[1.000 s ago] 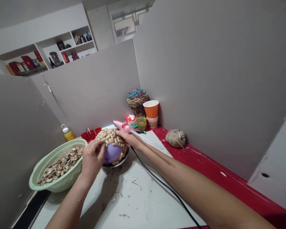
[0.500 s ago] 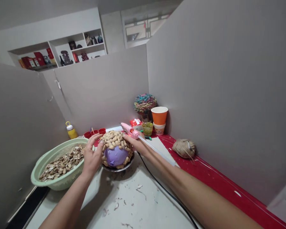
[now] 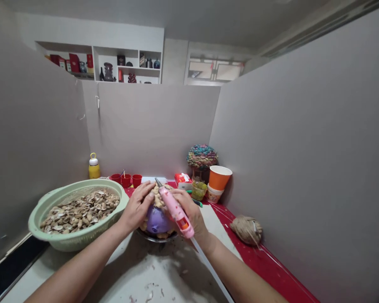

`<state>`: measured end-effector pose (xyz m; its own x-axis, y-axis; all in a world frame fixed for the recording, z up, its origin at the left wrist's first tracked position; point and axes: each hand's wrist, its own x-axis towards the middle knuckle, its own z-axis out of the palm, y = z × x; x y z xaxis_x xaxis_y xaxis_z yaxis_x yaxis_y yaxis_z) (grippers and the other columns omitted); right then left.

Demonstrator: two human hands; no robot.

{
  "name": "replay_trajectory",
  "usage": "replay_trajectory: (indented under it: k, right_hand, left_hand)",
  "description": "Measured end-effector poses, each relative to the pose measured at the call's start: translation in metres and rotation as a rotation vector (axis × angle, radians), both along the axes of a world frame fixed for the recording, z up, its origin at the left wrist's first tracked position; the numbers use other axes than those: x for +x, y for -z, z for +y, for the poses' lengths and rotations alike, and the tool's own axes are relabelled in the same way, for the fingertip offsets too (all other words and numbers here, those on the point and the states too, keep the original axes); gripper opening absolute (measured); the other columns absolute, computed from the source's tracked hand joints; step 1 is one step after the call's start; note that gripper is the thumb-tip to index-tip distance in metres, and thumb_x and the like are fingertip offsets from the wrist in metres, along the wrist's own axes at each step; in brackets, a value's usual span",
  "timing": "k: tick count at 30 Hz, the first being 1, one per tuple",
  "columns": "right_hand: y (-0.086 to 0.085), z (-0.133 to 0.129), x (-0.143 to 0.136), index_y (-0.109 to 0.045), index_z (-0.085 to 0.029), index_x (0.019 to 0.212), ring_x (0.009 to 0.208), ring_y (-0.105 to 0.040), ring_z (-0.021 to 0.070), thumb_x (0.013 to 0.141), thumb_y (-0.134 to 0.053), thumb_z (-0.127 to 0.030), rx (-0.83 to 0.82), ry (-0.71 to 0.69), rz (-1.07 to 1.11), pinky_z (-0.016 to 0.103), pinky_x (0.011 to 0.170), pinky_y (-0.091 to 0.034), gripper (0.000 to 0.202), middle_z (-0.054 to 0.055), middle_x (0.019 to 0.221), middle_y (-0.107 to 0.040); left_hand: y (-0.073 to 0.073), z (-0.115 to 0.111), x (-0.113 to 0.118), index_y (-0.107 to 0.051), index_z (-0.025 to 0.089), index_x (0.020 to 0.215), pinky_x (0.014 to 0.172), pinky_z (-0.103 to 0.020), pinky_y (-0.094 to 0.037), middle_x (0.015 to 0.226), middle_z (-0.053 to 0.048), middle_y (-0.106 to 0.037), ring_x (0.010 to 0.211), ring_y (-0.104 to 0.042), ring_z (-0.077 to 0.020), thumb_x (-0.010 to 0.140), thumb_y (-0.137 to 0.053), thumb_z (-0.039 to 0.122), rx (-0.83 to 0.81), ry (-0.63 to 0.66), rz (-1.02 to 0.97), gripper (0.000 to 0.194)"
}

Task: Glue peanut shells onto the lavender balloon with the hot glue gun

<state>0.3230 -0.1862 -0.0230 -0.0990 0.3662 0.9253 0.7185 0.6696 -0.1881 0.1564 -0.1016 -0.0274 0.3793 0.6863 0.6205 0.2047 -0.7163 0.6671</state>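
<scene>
A purple balloon point(image 3: 158, 219) sits in a shallow metal bowl point(image 3: 159, 240), its upper part and sides covered with peanut shells point(image 3: 158, 200). My left hand point(image 3: 141, 204) rests on the balloon's upper left side, fingers stretched out over the shells. In my right hand point(image 3: 189, 207) is a pink glue gun point(image 3: 176, 211), its nozzle pointing up and away over the top of the balloon. A long clear glue stick point(image 3: 210, 267) sticks out of its rear. The right fingertips are partly hidden behind the gun.
A green basket point(image 3: 77, 246) of peanut shells stands left. Red cups point(image 3: 125, 181), a yellow bottle point(image 3: 94, 170), a tissue pack point(image 3: 183, 181), a colourful tree-shaped craft point(image 3: 202, 156), an orange paper cup point(image 3: 219, 179) and a twine ball point(image 3: 246, 230) line the back and right. Grey partitions enclose the table.
The view has levelled and shifted. Both hands have come closer together over the balloon. The glue gun has swung nearer, now crossing in front of the balloon's right side.
</scene>
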Motion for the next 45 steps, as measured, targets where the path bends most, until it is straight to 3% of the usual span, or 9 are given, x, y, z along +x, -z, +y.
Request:
replay_trajectory:
  k: [10,19,31,35,40,45]
  right_hand:
    - [0.008,0.003,0.006,-0.061,-0.023,0.105,0.094,-0.066,0.024,0.087,-0.063,-0.024,-0.015,0.117,-0.142,0.033,0.075,-0.057,0.018,0.008,0.098,-0.067]
    - [0.009,0.0,0.003,-0.059,-0.023,0.108,0.096,-0.063,0.0239,0.089,-0.059,-0.016,-0.039,0.135,-0.227,0.036,0.079,-0.055,0.02,0.008,0.098,-0.066]
    - [0.008,-0.004,0.003,-0.057,-0.023,0.106,0.093,-0.062,0.0241,0.089,-0.062,-0.019,-0.048,0.155,-0.273,0.037,0.081,-0.053,0.019,0.007,0.096,-0.066]
    - [0.01,-0.004,0.003,-0.057,-0.025,0.11,0.1,-0.061,0.0258,0.091,-0.061,-0.022,-0.055,0.172,-0.258,0.038,0.084,-0.053,0.02,0.007,0.1,-0.065]
    - [0.012,-0.004,0.007,-0.057,-0.024,0.112,0.099,-0.061,0.025,0.092,-0.06,-0.023,-0.075,0.168,-0.282,0.037,0.083,-0.054,0.02,0.008,0.104,-0.064]
    - [0.011,-0.004,0.009,-0.056,-0.024,0.112,0.097,-0.06,0.0245,0.091,-0.06,-0.02,-0.085,0.15,-0.313,0.038,0.083,-0.053,0.022,0.008,0.102,-0.063]
  left_hand:
    - [0.013,0.003,0.003,-0.064,0.023,0.127,0.112,-0.05,-0.035,0.139,-0.01,-0.059,0.133,-0.048,-0.0264,0.093,-0.048,0.035,0.063,0.026,-0.016,0.039]
    - [0.012,0.001,0.005,-0.065,0.025,0.123,0.111,-0.05,-0.036,0.135,-0.01,-0.062,0.129,-0.05,-0.0271,0.092,-0.05,0.033,0.088,0.052,-0.024,0.035]
    - [0.013,0.002,0.005,-0.064,0.02,0.125,0.109,-0.048,-0.037,0.135,-0.013,-0.06,0.129,-0.05,-0.0286,0.094,-0.048,0.035,0.128,0.035,0.038,0.038]
    - [0.012,0.001,0.006,-0.063,0.024,0.125,0.108,-0.048,-0.038,0.134,-0.01,-0.061,0.127,-0.051,-0.0273,0.095,-0.046,0.036,0.141,0.026,0.049,0.037]
    - [0.013,0.001,0.007,-0.063,0.019,0.128,0.109,-0.048,-0.036,0.135,-0.013,-0.059,0.129,-0.048,-0.0293,0.095,-0.045,0.037,0.121,0.027,0.064,0.041]
    - [0.013,0.0,0.007,-0.064,0.024,0.125,0.109,-0.049,-0.037,0.134,-0.01,-0.061,0.129,-0.049,-0.0285,0.093,-0.049,0.035,0.105,0.018,0.058,0.037]
